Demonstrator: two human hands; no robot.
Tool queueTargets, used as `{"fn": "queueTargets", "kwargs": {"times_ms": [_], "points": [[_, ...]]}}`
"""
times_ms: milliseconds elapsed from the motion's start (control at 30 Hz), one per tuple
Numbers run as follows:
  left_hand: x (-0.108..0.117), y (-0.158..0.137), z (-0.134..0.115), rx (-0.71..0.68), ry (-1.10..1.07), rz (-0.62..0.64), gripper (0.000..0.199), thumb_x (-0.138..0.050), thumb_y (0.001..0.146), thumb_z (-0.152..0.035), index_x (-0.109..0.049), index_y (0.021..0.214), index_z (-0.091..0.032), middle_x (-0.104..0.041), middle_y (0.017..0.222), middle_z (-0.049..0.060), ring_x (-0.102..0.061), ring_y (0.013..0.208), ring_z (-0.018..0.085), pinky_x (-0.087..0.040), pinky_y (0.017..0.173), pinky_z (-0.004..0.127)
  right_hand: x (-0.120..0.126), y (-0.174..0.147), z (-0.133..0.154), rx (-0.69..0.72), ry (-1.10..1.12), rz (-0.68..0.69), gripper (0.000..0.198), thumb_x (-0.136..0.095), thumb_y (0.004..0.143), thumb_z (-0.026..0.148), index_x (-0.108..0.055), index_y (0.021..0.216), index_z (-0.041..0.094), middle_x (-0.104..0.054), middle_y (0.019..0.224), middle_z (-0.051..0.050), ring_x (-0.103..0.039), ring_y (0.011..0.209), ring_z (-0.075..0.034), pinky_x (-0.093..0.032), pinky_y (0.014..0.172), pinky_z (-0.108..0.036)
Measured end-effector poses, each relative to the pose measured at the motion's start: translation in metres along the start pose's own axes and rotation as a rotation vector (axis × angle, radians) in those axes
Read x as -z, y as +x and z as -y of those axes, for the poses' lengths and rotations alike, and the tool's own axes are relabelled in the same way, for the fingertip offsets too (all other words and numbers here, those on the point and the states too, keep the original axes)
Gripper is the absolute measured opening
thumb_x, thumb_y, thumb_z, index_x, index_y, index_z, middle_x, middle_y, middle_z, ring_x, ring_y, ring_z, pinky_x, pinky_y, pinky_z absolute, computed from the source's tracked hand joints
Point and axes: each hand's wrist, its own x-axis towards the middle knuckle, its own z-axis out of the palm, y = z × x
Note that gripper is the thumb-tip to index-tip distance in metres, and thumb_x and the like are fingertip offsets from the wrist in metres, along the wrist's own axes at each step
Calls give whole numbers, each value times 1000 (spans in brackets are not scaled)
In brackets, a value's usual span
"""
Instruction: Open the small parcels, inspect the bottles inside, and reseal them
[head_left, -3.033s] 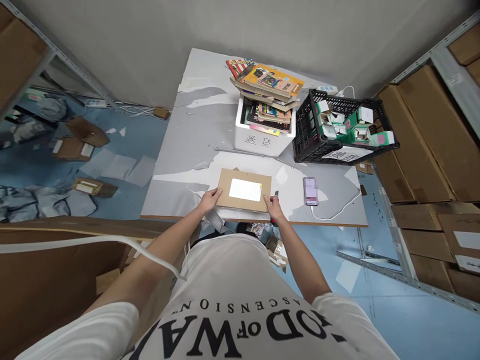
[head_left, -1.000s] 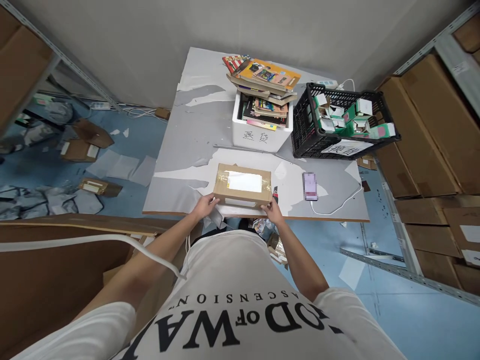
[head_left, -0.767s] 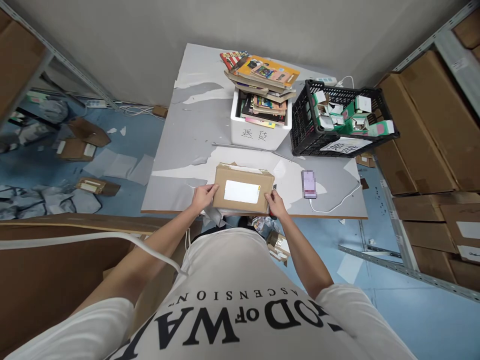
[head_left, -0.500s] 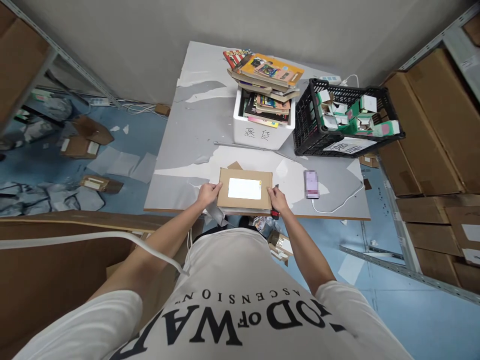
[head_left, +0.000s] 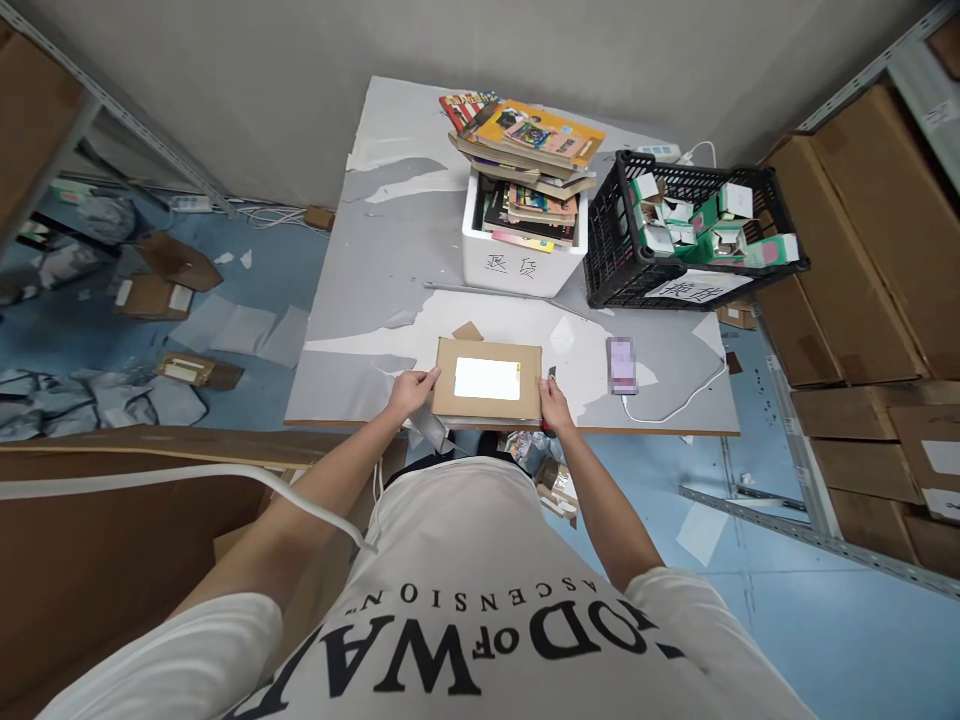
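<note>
A flat brown cardboard box (head_left: pixel 487 408) with a white label lies at the front edge of the table. My left hand (head_left: pixel 411 392) is closed on its left edge, thumb on top. At the right edge is my right hand (head_left: pixel 555 405), fingers curled round a red and black box cutter (head_left: pixel 548 430). Most of the cutter is hidden by the hand; its dark tip shows above the fingers. Below my left hand, a grey strip of wrapping (head_left: pixel 431 430) hangs at the table's edge.
On the table (head_left: pixel 390 250) stand a white bin (head_left: pixel 517 265) heaped with books and a black crate (head_left: pixel 619 270) of small green-and-white boxes. A phone (head_left: pixel 622 366) on a cable lies right. Cardboard cartons (head_left: pixel 847 240) are stacked at right; packaging litters the floor at left.
The view has shifted slightly. My right thumb has come off the top of the cardboard box, and the hand sits at its edge. My left hand keeps its hold.
</note>
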Motion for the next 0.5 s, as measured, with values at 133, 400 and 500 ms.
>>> {"fn": "queueTargets", "kwargs": {"times_ms": [133,400,500], "points": [[-9,-2,23,68,-326,58,60,-53,69,-71,-71,78,-14,-73,80,8,-68,77,22,-52,68,31,-9,-13,-20,35,191,-14,49,-34,90,56,-62,108,20,-67,113,-8,-59,108,-22,-43,98,-39],[-12,-20,57,76,-427,137,66,-78,48,-48,-71,102,-12,-71,109,15,-66,104,31,-48,98,46,-22,-36,-56,1,440,28,54,-61,71,33,-54,123,21,-59,129,-14,-60,113,-25,-48,98,-44],[-9,-27,57,25,-436,226,78,-83,43,-46,-68,112,-12,-69,116,15,-62,113,34,-46,101,49,-24,-36,-60,-8,486,22,60,-64,66,29,-51,124,22,-54,134,-15,-57,119,-26,-48,99,-45]]}}
